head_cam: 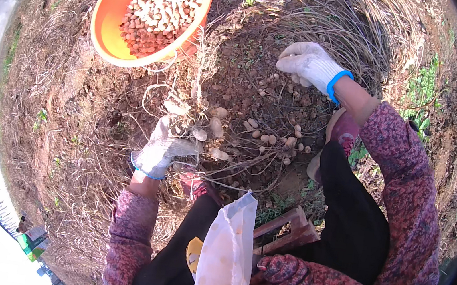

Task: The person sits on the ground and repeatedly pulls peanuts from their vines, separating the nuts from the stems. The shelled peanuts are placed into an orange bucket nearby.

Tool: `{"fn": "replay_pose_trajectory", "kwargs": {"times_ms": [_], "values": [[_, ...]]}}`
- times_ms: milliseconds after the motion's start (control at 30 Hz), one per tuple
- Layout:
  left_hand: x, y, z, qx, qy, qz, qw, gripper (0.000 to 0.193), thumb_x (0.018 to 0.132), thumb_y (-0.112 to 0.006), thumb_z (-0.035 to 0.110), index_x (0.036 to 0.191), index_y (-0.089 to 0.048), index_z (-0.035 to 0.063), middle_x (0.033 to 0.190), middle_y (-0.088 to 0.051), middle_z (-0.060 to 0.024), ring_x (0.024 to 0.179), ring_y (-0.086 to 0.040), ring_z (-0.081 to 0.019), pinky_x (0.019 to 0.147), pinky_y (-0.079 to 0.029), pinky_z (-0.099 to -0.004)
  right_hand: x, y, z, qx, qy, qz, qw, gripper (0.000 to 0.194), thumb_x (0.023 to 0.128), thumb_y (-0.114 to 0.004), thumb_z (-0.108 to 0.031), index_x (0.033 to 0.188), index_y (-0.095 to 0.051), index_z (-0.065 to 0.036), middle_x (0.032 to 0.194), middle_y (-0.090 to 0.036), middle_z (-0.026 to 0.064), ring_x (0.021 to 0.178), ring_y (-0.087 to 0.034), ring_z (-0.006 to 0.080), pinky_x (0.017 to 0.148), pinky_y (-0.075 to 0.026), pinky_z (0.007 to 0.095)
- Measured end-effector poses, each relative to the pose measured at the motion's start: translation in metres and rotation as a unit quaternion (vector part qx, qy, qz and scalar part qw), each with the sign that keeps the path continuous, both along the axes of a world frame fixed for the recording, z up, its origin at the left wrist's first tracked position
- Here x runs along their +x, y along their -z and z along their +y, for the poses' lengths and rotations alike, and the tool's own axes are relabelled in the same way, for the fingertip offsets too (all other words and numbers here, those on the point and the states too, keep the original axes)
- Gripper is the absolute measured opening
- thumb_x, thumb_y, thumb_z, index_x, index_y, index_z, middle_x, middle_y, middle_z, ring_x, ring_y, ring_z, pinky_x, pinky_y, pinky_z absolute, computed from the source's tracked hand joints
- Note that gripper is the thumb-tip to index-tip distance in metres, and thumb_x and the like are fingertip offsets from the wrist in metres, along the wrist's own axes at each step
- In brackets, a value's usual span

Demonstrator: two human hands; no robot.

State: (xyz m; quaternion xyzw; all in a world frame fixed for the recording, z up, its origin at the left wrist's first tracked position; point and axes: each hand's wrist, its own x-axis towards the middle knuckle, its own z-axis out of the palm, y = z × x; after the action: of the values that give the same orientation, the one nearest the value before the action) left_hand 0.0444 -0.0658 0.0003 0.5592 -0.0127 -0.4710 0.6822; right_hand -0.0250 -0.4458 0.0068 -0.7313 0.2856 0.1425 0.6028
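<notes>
My left hand [162,149], in a white knit glove, is closed around the base of a dry peanut plant [179,123]; several pale peanut pods [216,127] hang among its roots beside my fingers. My right hand [306,64], gloved alike with a blue cuff, is raised over the soil to the right, its fingers curled; whether anything lies between them cannot be told. Below it, loose peanuts [262,91] lie scattered on the dirt, and more pods [290,142] cling to another pulled plant near my shoe. An orange plastic basin [108,18] holds a heap of peanuts [163,15].
Dry stalks [356,25] are piled at the upper right. Around my feet lie soil and straw [75,191]. A wooden stool [288,232] shows between my legs, partly behind a pale hanging cloth [226,254]. Green weeds [423,90] grow at the right.
</notes>
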Motion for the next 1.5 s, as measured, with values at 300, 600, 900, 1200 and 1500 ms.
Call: {"fn": "replay_pose_trajectory", "kwargs": {"times_ms": [300,600,900,1200,1500], "values": [[0.006,-0.014,0.022,0.068,-0.023,-0.209,0.975,0.022,0.087,-0.066,0.016,0.091,-0.067,-0.0047,0.090,-0.071,-0.0146,0.088,-0.068,-0.0239,0.081,-0.053,-0.0353,0.127,-0.084,0.061,0.058,0.013,-0.289,0.955,0.031,0.098,-0.059,-0.021,0.120,-0.063,-0.001,0.101,-0.067,0.0078,0.085,-0.068,0.0173,0.072,-0.060,0.0277],[0.009,0.007,0.045,0.012,-0.083,-0.070,0.994,0.018,0.081,-0.066,0.007,0.096,-0.063,-0.0032,0.078,-0.066,-0.0068,0.074,-0.062,-0.0171,0.071,-0.046,-0.0281,0.073,-0.069,0.109,0.148,-0.173,-0.255,0.940,0.053,0.089,-0.068,-0.036,0.131,-0.056,-0.005,0.108,-0.067,0.0151,0.097,-0.067,0.0251,0.087,-0.055,0.0345],[-0.003,-0.016,-0.005,0.017,-0.094,-0.100,0.990,0.032,0.098,-0.057,0.030,0.117,-0.062,0.0052,0.086,-0.069,-0.0077,0.068,-0.066,-0.0129,0.057,-0.051,-0.0188,0.029,-0.041,0.144,-0.184,-0.341,-0.252,0.887,0.098,0.071,-0.080,-0.052,0.141,-0.042,0.007,0.119,-0.062,0.0262,0.110,-0.063,0.0374,0.094,-0.052,0.0409],[-0.004,-0.026,-0.017,0.165,0.069,-0.057,0.982,0.038,0.088,-0.062,0.010,0.125,-0.053,0.0038,0.099,-0.069,-0.0107,0.076,-0.067,-0.0159,0.064,-0.054,-0.0261,0.031,-0.045,0.111,-0.210,-0.486,-0.205,0.824,0.027,0.083,-0.059,-0.027,0.083,-0.064,-0.001,0.081,-0.066,0.0203,0.076,-0.065,0.0409,0.069,-0.052,0.0489],[-0.008,0.036,0.015,-0.067,0.041,-0.023,0.997,0.085,0.075,-0.083,0.025,0.146,-0.037,0.0147,0.128,-0.060,-0.0164,0.112,-0.063,-0.0355,0.097,-0.053,-0.0553,0.026,-0.017,0.101,0.278,-0.418,-0.128,0.855,0.026,0.080,-0.072,-0.007,0.106,-0.069,-0.002,0.069,-0.056,-0.0047,0.073,-0.063,0.0093,0.053,-0.051,0.0310]]}}
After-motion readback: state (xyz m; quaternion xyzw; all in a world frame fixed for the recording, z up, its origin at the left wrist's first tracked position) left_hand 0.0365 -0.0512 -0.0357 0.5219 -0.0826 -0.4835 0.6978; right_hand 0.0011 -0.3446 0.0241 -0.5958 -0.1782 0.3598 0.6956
